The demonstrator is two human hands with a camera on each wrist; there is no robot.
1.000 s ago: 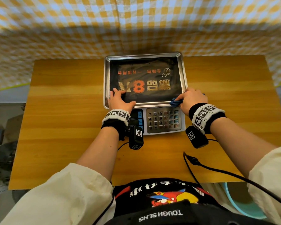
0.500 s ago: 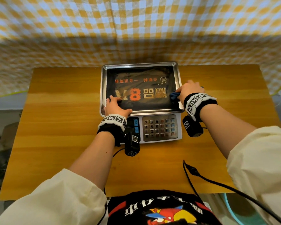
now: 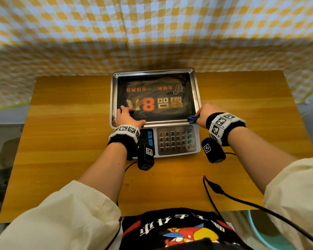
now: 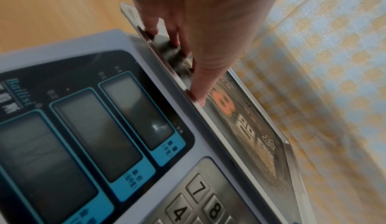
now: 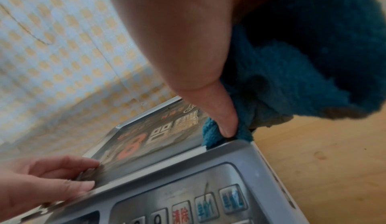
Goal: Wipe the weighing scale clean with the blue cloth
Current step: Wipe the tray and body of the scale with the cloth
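We see the blue cloth (image 3: 193, 119) bunched at the lower right corner of the weighing scale (image 3: 155, 112) tray, centre of the head frame, tucked under our right hand (image 3: 205, 114), whose fingers grasp it with the thumb (image 5: 226, 122) pressing it onto the tray's near rim. Our left hand (image 3: 127, 117) sits at the tray's lower left corner, fingers resting on the dark printed surface and thumb along the near rim, gripping nothing. The scale stands on the wooden table (image 3: 65, 134), against a checked curtain (image 3: 152, 33) across the top of the frame.
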